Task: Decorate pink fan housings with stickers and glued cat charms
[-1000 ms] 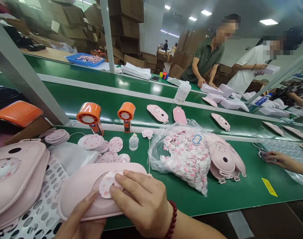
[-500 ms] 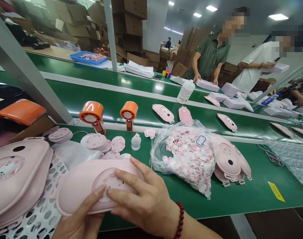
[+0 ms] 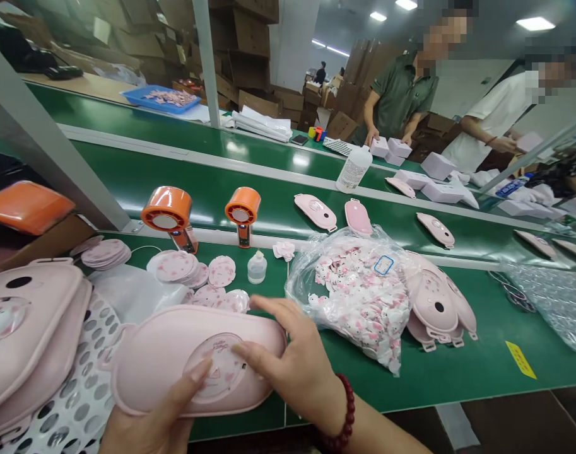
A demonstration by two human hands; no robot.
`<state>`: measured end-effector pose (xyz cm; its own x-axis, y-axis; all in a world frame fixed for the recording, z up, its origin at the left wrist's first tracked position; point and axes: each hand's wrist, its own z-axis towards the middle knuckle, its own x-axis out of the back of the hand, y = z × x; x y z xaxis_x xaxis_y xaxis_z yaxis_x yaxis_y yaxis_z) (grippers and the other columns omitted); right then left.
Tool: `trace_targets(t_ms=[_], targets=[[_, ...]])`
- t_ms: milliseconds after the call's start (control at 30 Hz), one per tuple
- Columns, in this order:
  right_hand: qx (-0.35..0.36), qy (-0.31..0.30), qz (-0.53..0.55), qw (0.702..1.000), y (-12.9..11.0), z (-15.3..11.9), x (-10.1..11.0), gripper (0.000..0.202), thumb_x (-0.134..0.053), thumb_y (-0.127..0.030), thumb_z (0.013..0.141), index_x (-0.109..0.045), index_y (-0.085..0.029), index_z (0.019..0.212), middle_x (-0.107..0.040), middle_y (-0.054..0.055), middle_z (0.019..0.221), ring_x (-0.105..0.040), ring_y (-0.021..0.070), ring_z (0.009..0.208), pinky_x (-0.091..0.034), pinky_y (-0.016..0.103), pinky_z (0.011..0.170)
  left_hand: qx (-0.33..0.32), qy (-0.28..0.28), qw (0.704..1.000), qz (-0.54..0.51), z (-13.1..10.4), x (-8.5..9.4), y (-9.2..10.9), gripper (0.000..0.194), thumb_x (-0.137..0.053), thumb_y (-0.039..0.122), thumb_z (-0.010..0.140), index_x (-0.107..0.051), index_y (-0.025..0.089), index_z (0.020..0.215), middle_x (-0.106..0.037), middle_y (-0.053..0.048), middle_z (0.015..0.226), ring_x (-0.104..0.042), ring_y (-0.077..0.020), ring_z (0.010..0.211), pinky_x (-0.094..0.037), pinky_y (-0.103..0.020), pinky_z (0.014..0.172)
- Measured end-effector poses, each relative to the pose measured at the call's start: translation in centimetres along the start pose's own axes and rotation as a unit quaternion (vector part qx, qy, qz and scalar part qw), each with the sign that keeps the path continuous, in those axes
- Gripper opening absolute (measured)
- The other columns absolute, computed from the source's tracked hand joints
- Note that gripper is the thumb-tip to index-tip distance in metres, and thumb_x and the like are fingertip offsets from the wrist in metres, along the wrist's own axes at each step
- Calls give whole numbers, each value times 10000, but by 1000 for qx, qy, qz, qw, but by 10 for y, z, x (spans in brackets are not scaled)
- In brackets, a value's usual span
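My left hand (image 3: 155,403) grips a pink oval plastic shell (image 3: 150,353) from below, with the thumb lying on its top at the round clear window. A printed round disc (image 3: 221,372) with pink patterns and small lettering shows in that window. My right hand (image 3: 292,359) is around the shell's right end, its thumb touching the disc's upper right edge and its index finger reaching past the far rim. The other right fingers are partly hidden. Just beyond the shell lie loose round printed discs (image 3: 174,266) in small piles.
A clear bag of small printed cutouts (image 3: 358,296) lies to the right, beside stacked pink shells (image 3: 434,299). Two orange handheld fans (image 3: 166,214) and a small squeeze bottle (image 3: 257,268) stand ahead. More shells (image 3: 316,211) sit on the green conveyor (image 3: 269,183). Co-workers handle white boxes beyond.
My right fingers have moved off the disc's middle toward the shell's right end, leaving the thumb at the disc's edge. The shell has shifted slightly right. A co-worker's boxes have been rearranged.
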<state>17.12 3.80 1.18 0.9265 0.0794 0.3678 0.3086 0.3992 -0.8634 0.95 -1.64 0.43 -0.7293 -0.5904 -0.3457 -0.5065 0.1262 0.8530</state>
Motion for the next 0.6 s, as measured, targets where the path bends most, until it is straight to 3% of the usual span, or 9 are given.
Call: trace_targets(t_ms=[100,233,467,600], targets=[[-140,-64,111,982,1,4,-3,260,-780,-386,784,-761,-220,983,-768,2,929,-722,190,834,-591,255,753,-6,-5,1000,24,3,2,-1,862,-910,230,556,-583,424,1330,-617,42,1419,-563,-327,1287,-618,-350,847],[-198,-46,153,967,5,3,-12,261,-780,-324,738,-760,-199,966,-757,6,886,-697,185,777,-568,233,679,7,4,1000,24,8,-3,1,830,-915,240,548,-614,392,1306,-663,20,1351,-569,-347,1275,-628,-358,832],[-139,-59,101,983,10,12,-12,282,-742,-358,799,-752,-203,1035,-761,43,960,-707,224,903,-591,287,756,48,15,999,3,19,-10,2,729,-900,235,575,-655,381,1246,-680,20,1323,-602,-343,1237,-592,-420,923],[-108,15,20,994,23,32,-6,442,-730,-406,838,-641,-203,1220,-696,99,1199,-658,256,1111,-567,394,942,34,48,998,6,27,-8,2,710,-900,244,589,-649,402,1235,-682,37,1321,-604,-310,1241,-586,-402,922]])
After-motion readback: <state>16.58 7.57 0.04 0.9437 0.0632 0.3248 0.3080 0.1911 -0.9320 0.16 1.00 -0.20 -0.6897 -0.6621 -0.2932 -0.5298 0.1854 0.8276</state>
